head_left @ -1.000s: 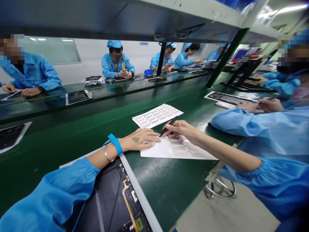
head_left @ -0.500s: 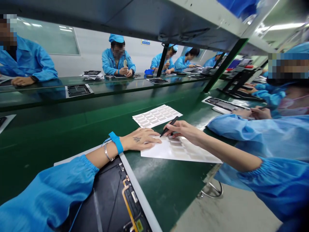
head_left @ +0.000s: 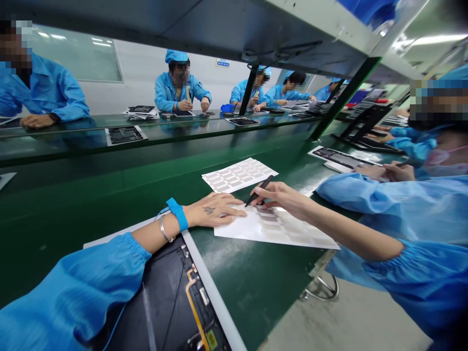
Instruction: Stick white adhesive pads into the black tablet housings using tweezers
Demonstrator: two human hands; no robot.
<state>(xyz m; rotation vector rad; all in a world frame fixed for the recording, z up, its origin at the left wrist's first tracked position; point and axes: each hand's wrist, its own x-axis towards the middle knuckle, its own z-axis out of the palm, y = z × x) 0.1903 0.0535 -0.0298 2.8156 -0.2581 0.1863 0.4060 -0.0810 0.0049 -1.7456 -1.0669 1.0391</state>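
Fingers pinch a black pointed tool (right hand).

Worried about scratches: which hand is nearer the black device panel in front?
Left. The left hand sits just beyond the panel; the right hand is farther off, across the green belt.

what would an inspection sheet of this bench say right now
surface: glossy green bench belt
job's things: white sheet of tan labels under the left hand; second white label sheet beyond it; black rectangular device panel with gold flex strip by the left forearm
clutter: black panel on white backing near a co-worker's hand
grippers: left hand flat on the sheet; right hand holding a slim black pen-shaped tool
cables: thin blue cord from a blue wrist strap
surroundings: co-workers in blue smocks across the bench; chrome stool base
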